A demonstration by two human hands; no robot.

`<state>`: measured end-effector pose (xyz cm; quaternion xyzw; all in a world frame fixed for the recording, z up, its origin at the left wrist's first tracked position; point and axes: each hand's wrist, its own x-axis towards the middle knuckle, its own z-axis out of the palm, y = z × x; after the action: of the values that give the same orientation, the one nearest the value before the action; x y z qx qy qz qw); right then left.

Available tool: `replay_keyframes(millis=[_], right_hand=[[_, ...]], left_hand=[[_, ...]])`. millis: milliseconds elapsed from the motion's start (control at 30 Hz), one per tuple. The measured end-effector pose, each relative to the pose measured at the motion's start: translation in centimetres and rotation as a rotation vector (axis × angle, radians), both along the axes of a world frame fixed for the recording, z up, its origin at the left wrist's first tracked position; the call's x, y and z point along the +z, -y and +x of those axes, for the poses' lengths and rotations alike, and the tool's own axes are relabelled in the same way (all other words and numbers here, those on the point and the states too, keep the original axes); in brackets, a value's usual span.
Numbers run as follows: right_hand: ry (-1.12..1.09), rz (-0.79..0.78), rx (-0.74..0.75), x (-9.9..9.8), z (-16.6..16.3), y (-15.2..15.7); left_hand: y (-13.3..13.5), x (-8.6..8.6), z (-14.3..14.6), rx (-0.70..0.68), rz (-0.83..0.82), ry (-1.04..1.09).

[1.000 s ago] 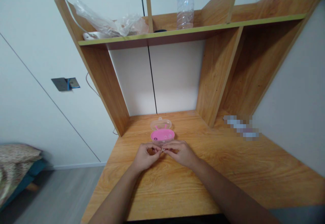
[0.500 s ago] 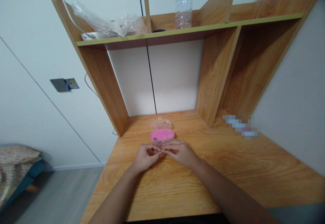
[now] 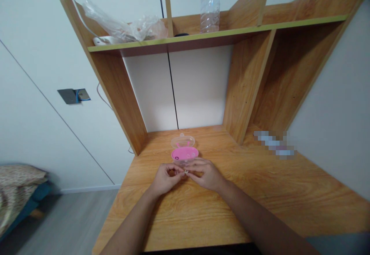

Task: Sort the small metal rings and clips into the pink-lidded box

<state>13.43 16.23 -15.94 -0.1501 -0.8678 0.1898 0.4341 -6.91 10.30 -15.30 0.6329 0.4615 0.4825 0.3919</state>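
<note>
A small round pink case [image 3: 185, 153] lies open on the wooden desk [image 3: 260, 197], its clear lid [image 3: 182, 141] tipped back behind it. Just in front of the case my left hand [image 3: 164, 178] and my right hand [image 3: 206, 173] meet, fingertips pinched together. Between the fingertips sits a tiny shiny object [image 3: 186, 171], too small to name. Both hands hover low over the desk, close to the case's near rim.
A shelf [image 3: 202, 37] over the desk carries a clear water bottle [image 3: 210, 4], a crumpled plastic bag [image 3: 127, 26] and a white item. An upright wooden divider [image 3: 245, 81] stands right of the case. A blurred patch [image 3: 274, 144] lies at the back right.
</note>
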Motion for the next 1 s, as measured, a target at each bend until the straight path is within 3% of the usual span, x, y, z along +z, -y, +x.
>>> replay_keyframes(millis=[333,633,1000], right_hand=[[-0.004,-0.023,-0.036,0.5,0.1,0.4],[-0.112,-0.096,-0.137,0.9,0.2,0.3],[-0.217,-0.133,-0.189,0.3,0.2,0.0]], left_hand=[[0.0,0.1,-0.2,0.008,-0.029,0.001],[-0.1,0.5,-0.4,0.187,0.139,-0.09],[0.3,0.9,-0.3,0.237,0.24,-0.127]])
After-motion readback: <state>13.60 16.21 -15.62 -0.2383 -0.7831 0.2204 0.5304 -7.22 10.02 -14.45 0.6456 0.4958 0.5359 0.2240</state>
